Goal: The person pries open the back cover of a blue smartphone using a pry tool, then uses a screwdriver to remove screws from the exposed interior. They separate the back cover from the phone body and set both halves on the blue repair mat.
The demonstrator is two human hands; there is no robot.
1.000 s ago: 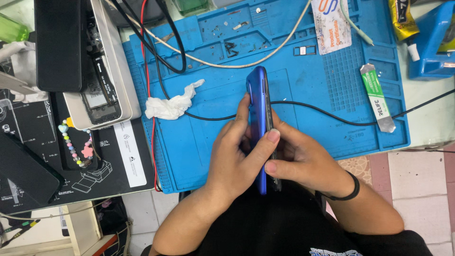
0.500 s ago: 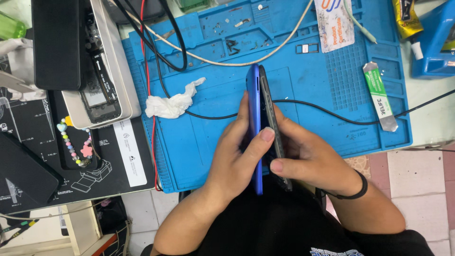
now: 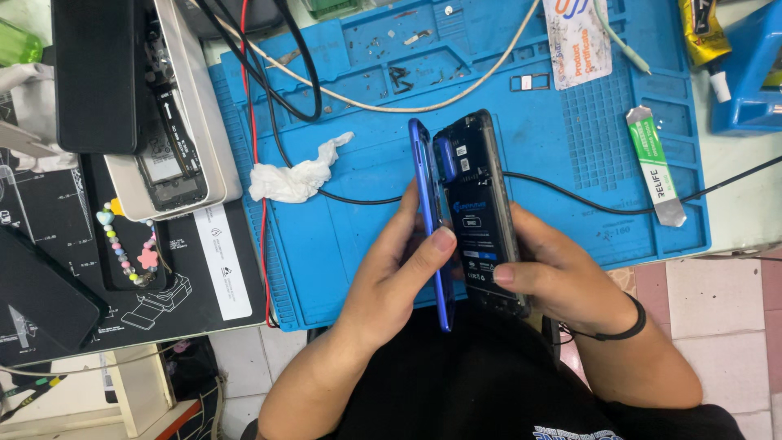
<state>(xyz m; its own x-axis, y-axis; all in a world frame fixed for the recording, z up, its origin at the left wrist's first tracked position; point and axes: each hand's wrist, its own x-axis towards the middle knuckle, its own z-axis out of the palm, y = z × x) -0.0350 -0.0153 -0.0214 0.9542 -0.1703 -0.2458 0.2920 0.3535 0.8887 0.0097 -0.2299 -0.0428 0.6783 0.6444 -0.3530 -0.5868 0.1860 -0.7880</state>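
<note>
My left hand (image 3: 399, 273) pinches the blue back cover (image 3: 429, 220) by its edge; my right hand (image 3: 562, 277) clasps the phone body (image 3: 481, 208), dark innards exposed, above the blue mat (image 3: 350, 236) at the bench's near edge. The cover appears hinged open along one side; full separation likely needs a steady, even pull.

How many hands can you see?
2: the left hand grips the blue back cover, the right hand holds the opened phone. Both over the blue mat.
</note>
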